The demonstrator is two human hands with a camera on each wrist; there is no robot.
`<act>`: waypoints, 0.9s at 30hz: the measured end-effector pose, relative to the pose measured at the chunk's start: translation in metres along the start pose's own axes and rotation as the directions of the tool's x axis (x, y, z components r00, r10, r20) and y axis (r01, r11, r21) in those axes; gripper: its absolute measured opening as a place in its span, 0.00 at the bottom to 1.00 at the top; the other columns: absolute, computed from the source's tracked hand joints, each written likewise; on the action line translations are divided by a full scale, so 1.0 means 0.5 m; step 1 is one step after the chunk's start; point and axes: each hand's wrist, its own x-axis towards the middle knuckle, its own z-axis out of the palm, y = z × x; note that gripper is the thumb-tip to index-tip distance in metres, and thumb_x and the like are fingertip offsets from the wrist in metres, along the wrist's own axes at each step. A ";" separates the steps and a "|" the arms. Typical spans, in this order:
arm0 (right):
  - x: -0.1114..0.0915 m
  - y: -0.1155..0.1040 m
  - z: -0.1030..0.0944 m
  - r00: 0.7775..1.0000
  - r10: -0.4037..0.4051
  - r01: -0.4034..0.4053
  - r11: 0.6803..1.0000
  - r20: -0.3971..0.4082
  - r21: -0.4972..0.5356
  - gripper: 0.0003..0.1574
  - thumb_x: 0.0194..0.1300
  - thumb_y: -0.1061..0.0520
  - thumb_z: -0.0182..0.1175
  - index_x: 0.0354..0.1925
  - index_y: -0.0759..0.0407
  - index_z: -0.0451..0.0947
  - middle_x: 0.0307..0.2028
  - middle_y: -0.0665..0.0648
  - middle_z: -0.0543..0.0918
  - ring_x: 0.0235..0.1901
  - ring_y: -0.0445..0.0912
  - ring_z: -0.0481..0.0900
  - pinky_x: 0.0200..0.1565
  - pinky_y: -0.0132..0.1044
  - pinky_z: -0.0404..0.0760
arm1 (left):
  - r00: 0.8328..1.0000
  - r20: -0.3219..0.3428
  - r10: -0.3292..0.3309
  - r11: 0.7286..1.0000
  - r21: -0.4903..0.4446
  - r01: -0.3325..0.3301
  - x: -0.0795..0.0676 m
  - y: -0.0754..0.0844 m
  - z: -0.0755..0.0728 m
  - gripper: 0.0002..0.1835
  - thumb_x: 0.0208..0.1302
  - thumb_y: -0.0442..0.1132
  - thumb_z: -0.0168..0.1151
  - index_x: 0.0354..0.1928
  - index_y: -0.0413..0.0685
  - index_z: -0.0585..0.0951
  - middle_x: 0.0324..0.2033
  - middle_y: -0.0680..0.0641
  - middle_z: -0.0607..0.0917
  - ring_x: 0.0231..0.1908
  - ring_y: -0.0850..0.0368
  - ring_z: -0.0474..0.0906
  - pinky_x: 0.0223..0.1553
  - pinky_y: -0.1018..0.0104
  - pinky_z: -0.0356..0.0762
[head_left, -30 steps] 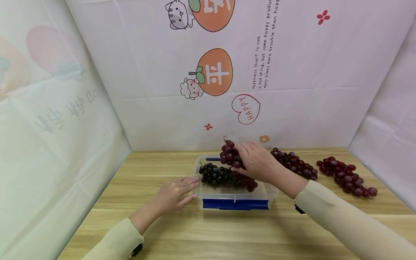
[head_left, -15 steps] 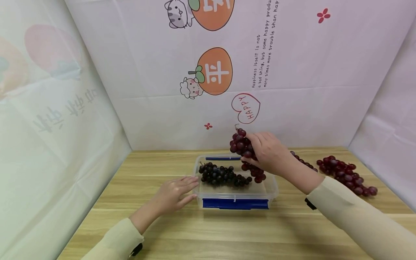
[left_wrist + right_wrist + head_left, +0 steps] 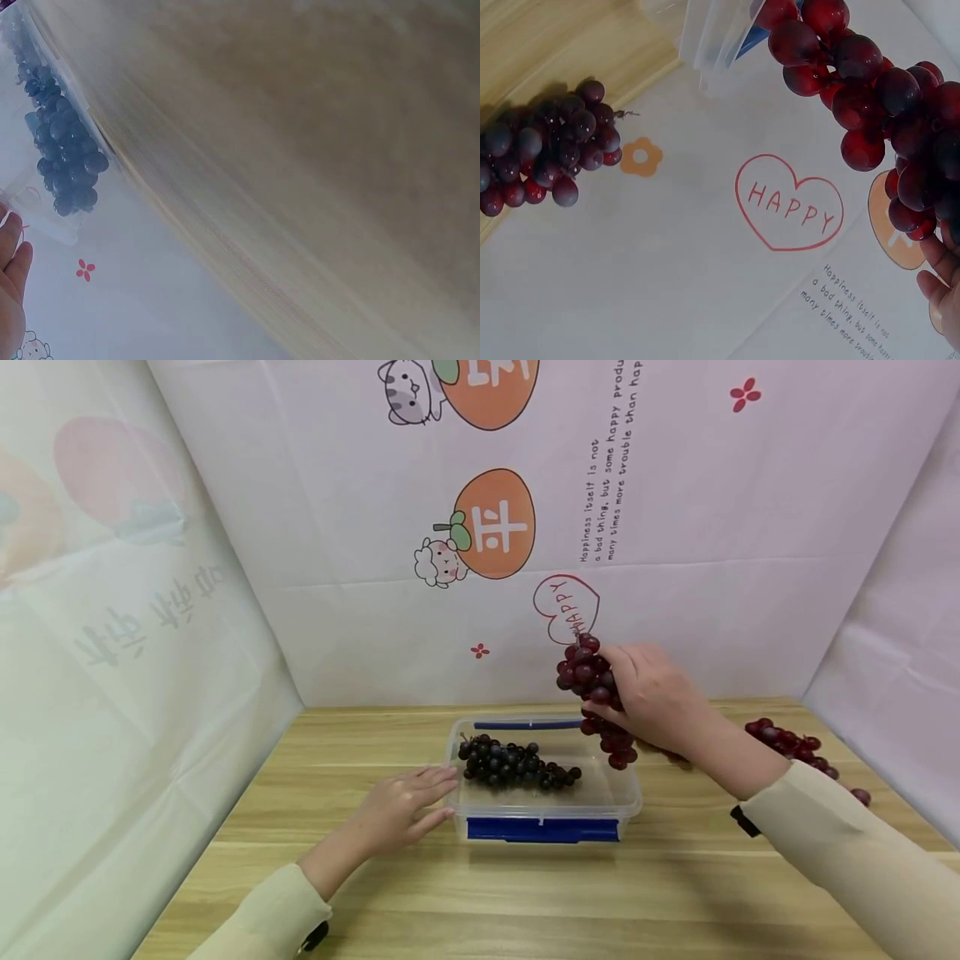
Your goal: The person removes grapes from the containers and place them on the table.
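Note:
My right hand (image 3: 660, 697) holds a bunch of dark red grapes (image 3: 581, 672) above the right side of a clear plastic box (image 3: 626, 806). The bunch hangs tilted, its lower end over the box. Inside the box lies a bunch of black grapes (image 3: 502, 764), seen bluish through the wall in the left wrist view (image 3: 64, 142). Fingers extended, my left hand (image 3: 408, 806) rests against the box's left side. In the right wrist view, the held grapes (image 3: 862, 82) fill the upper right, with the right hand's fingertips (image 3: 930, 285) just below them.
Two more red grape bunches lie on the wooden table (image 3: 360, 902) to the right. One bunch (image 3: 795, 747) is partly behind my sleeve; another, mostly hidden by my wrist, shows in the right wrist view (image 3: 547, 150). A printed white cloth (image 3: 360, 635) hangs behind.
My right hand has lifted the red grapes up and to the right, uncovering the black grapes in the box. My left hand has stayed put.

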 end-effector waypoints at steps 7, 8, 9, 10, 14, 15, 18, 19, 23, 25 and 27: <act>-0.014 0.018 -0.020 1.000 0.010 -0.011 1.000 -0.017 -0.027 0.44 0.73 0.34 0.43 0.49 0.78 0.66 0.33 0.70 0.75 0.31 0.63 0.74 0.35 0.57 0.77 | 1.000 0.020 -0.014 1.000 0.009 0.014 0.000 0.001 0.000 0.24 0.64 0.47 0.64 0.59 0.44 0.79 0.61 0.45 0.76 0.57 0.48 0.76 0.58 0.55 0.75; -0.016 0.021 -0.023 1.000 0.011 -0.011 0.999 -0.020 -0.033 0.45 0.73 0.33 0.43 0.49 0.78 0.66 0.34 0.70 0.75 0.31 0.64 0.74 0.35 0.58 0.77 | 1.000 0.022 -0.016 1.000 0.011 0.016 0.000 0.001 0.000 0.24 0.64 0.47 0.64 0.59 0.44 0.79 0.61 0.45 0.76 0.57 0.48 0.76 0.58 0.55 0.74; -0.019 0.024 -0.026 1.000 0.011 -0.012 0.999 -0.023 -0.036 0.45 0.73 0.33 0.43 0.49 0.78 0.67 0.34 0.70 0.75 0.32 0.64 0.74 0.35 0.58 0.77 | 1.000 0.022 -0.016 1.000 0.012 0.016 0.000 0.001 0.000 0.24 0.64 0.47 0.64 0.59 0.44 0.79 0.61 0.45 0.76 0.57 0.48 0.76 0.58 0.55 0.75; -0.022 0.027 -0.028 1.000 0.010 -0.011 0.999 -0.027 -0.041 0.45 0.73 0.33 0.43 0.49 0.79 0.67 0.34 0.70 0.75 0.32 0.64 0.74 0.36 0.59 0.77 | 1.000 0.022 -0.017 1.000 0.014 0.016 0.000 0.001 0.000 0.24 0.64 0.47 0.64 0.59 0.44 0.79 0.61 0.45 0.77 0.57 0.48 0.76 0.58 0.55 0.75; -0.033 0.036 -0.037 0.999 0.001 -0.003 0.999 -0.048 -0.047 0.45 0.73 0.34 0.43 0.49 0.80 0.67 0.34 0.71 0.75 0.31 0.66 0.74 0.35 0.60 0.76 | 1.000 0.019 -0.014 1.000 0.015 0.014 0.000 0.000 -0.002 0.24 0.63 0.46 0.65 0.59 0.43 0.79 0.60 0.44 0.77 0.57 0.47 0.76 0.58 0.54 0.75; -0.035 0.038 -0.039 0.999 -0.001 -0.001 0.999 -0.053 -0.047 0.45 0.73 0.34 0.43 0.48 0.80 0.67 0.34 0.72 0.75 0.31 0.66 0.74 0.35 0.60 0.76 | 1.000 0.019 -0.013 1.000 0.014 0.013 0.000 0.000 -0.002 0.25 0.63 0.46 0.65 0.59 0.43 0.79 0.60 0.43 0.77 0.57 0.47 0.76 0.58 0.53 0.75; -0.043 0.043 -0.046 0.998 0.006 -0.009 0.998 -0.056 -0.057 0.46 0.73 0.33 0.43 0.48 0.80 0.67 0.33 0.72 0.75 0.31 0.67 0.74 0.34 0.60 0.76 | 1.000 0.020 -0.012 1.000 0.011 0.012 -0.001 -0.001 -0.003 0.25 0.64 0.47 0.64 0.59 0.42 0.79 0.60 0.43 0.77 0.57 0.47 0.76 0.58 0.53 0.75; -0.046 0.044 -0.048 0.998 0.010 -0.013 0.998 -0.056 -0.062 0.46 0.73 0.33 0.43 0.48 0.80 0.67 0.33 0.72 0.75 0.30 0.67 0.74 0.34 0.60 0.76 | 1.000 0.022 -0.013 1.000 0.009 0.013 -0.001 -0.001 -0.004 0.25 0.64 0.47 0.64 0.59 0.43 0.79 0.61 0.44 0.76 0.58 0.47 0.76 0.58 0.53 0.75; -0.055 0.047 -0.058 0.998 0.013 -0.018 0.996 -0.053 -0.090 0.48 0.73 0.32 0.41 0.47 0.81 0.68 0.32 0.72 0.75 0.29 0.66 0.74 0.32 0.60 0.76 | 0.999 0.033 -0.014 1.000 0.016 0.014 0.000 0.001 -0.007 0.24 0.65 0.47 0.63 0.60 0.43 0.78 0.61 0.44 0.76 0.58 0.47 0.76 0.58 0.53 0.75; -0.060 0.048 -0.063 0.999 0.017 -0.021 0.995 -0.051 -0.093 0.48 0.73 0.32 0.41 0.46 0.81 0.68 0.32 0.72 0.75 0.29 0.65 0.74 0.32 0.59 0.76 | 0.999 0.041 -0.016 1.000 0.021 0.015 0.001 0.002 -0.009 0.24 0.66 0.48 0.62 0.60 0.43 0.78 0.61 0.44 0.76 0.58 0.47 0.76 0.58 0.53 0.75; -0.065 0.048 -0.068 0.999 0.029 -0.033 0.995 -0.040 -0.093 0.49 0.72 0.31 0.41 0.46 0.81 0.68 0.32 0.71 0.75 0.29 0.65 0.74 0.32 0.59 0.76 | 0.999 0.046 -0.017 1.000 0.023 0.016 0.002 0.002 -0.011 0.24 0.66 0.48 0.62 0.60 0.43 0.78 0.61 0.44 0.76 0.58 0.47 0.75 0.59 0.53 0.74</act>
